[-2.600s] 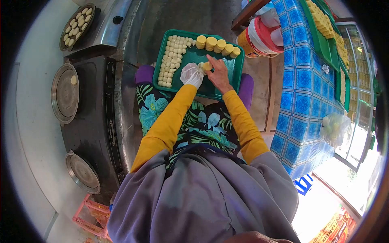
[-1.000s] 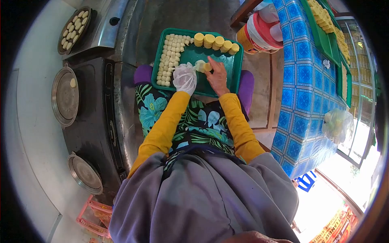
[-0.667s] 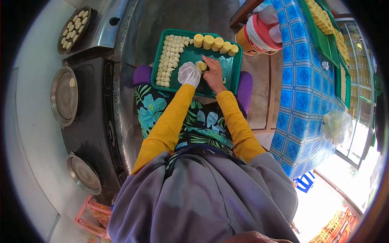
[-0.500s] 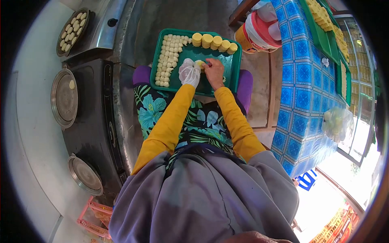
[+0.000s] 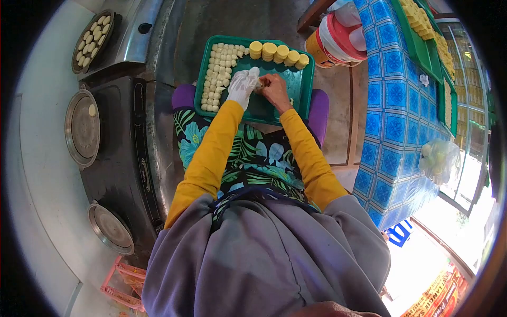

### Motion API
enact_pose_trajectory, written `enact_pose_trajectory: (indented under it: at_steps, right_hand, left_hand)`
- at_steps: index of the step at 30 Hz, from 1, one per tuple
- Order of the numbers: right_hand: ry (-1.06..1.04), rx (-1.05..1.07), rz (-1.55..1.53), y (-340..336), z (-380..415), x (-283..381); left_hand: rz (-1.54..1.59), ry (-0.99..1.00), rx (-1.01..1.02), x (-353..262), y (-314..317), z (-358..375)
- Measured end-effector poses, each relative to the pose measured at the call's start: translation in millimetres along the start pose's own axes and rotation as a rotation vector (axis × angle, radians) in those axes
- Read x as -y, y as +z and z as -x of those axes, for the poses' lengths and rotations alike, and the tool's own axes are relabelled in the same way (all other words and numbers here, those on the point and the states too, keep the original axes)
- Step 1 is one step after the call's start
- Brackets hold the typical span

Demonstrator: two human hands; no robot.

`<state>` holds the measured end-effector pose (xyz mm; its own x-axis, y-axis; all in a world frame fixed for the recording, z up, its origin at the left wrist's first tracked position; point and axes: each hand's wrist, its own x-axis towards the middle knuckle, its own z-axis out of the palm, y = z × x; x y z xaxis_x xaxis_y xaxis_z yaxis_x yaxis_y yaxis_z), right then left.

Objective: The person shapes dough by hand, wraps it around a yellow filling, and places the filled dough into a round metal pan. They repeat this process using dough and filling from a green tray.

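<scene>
- In the head view, the left hand [image 5: 243, 86], in a thin whitish glove, is over the middle of a green tray [image 5: 300, 84], its fingers pointing away from the body; whether it is gripping anything cannot be told.
- The bare right hand [image 5: 275, 92] meets it from the other side, fingers bent and pinched on a small pale piece [image 5: 258, 84].
- That pale piece sits between the two hands, above the tray, mostly covered by fingers, so its shape is unclear.
- Small white dough balls [image 5: 219, 68] fill the tray's left side in close rows, some touching the next.
- Five stacks of yellow discs [image 5: 269, 52] stand in a line along the tray's far edge, to the right of the dough balls.
- The tray is at the person's lap, with a dark floral cloth [image 5: 264, 158] on the near side of it.
- To the left, a dark stove [image 5: 116, 153] bears a round metal pan [image 5: 83, 128] with one pale piece on it; farther off, a darker pan [image 5: 94, 42] holds many oval pieces.
- To the right are a bucket [image 5: 322, 50] with a red lid and a table under a blue patterned tablecloth [image 5: 393, 121].
</scene>
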<state>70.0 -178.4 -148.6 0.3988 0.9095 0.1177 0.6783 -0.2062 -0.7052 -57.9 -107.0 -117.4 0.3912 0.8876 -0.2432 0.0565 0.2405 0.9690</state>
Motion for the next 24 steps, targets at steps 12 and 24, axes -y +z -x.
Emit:
enact_pose_trajectory:
  at_steps: [12,24]
  right_hand:
    - [0.540,0.068,-0.630,-1,-10,-10]
    - [0.597,0.187,-1.025,-27,-3,3]
  left_hand:
    - [-0.338,0.107,-0.148,34,14,33]
    - [0.545,-0.166,-0.036,24,12,27]
